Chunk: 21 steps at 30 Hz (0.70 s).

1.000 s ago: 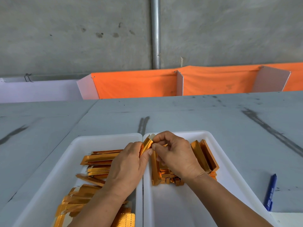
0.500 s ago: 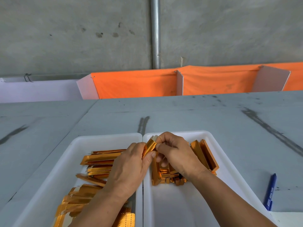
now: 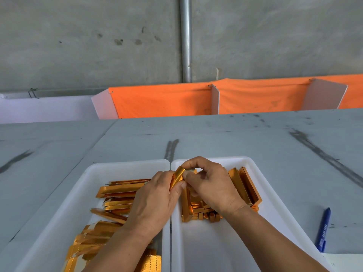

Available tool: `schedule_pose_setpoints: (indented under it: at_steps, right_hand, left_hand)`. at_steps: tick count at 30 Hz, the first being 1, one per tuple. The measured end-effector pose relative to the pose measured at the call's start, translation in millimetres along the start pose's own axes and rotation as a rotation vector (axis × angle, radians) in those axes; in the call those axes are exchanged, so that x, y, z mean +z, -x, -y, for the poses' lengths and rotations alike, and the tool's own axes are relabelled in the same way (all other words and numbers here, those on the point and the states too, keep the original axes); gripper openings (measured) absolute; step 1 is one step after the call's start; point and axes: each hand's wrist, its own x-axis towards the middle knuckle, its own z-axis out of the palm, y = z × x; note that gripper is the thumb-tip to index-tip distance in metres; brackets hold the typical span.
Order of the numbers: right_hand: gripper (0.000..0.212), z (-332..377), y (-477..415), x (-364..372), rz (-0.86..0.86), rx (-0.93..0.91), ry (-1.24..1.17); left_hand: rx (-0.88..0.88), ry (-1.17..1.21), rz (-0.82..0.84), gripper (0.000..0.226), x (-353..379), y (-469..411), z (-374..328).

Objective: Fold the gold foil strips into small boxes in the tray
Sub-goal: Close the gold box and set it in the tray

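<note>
Starting far left: shallow white plastic tray w/ loose heap of flat gold foil strips, unfolded stock, near end cut off by frame edge & partly under forearm. Next, left hand, fingers curled, thumb & fingertips clamped on lower part of one short gold foil strip, held up over the seam btwn the two trays. Vs a sec ago: top end of that strip now bent over into a curve, was straighter & tilted; right index now arched above it. Prob. means an end flap being creased, so this box mid-fold, not done. Then right hand, thumb & index pinched on strip's upper end, other fingers curled beneath. Right of that, second white plastic tray holding finished long gold boxes, smaller pieces under the wrist. Farthest right, blue pen on grey table, apart from trays. Hard to tell: strip's underside, exact crease line, left fingertip contact, all behind hands. Box count unclear, wrist in the way.
</note>
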Motion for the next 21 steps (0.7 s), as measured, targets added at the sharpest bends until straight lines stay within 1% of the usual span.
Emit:
schedule_pose_setpoints:
  at_steps: [2,4,8,14,17,19,21]
  right_hand:
    - [0.012,-0.2,-0.4,-0.3,0.021,0.042,-0.032]
    - [0.012,-0.4,-1.3,-0.9,0.045,0.088,-0.116]
    - [0.013,0.9,-2.1,-0.8,0.068,0.149,-0.272]
    - [0.013,2.4,-0.8,-0.6,0.095,0.138,-0.25]
    - [0.012,4.6,-1.3,-1.8,0.061,0.12,-0.281]
    - [0.012,6.3,-2.5,-4.6,0.013,0.156,-0.322]
    - [0.017,7.2,-4.4,-7.7,-0.047,0.214,-0.41]
  left_hand:
    - [0.004,-0.004,-0.007,0.058,-0.4,0.6,-0.1]
    - [0.008,-0.009,-0.005,0.065,-1.1,0.8,-0.8]
    - [0.005,-0.008,-0.011,0.064,-1.3,0.6,-1.0]
    - [0.0,-0.001,-0.019,0.064,-2.2,0.8,-0.8]
    - [-0.002,0.007,-0.018,0.062,-2.4,0.3,-0.7]
    - [0.001,-0.004,-0.009,0.061,-2.4,0.7,-1.0]
    - [0.01,-0.018,0.005,0.059,-2.7,1.3,-1.2]
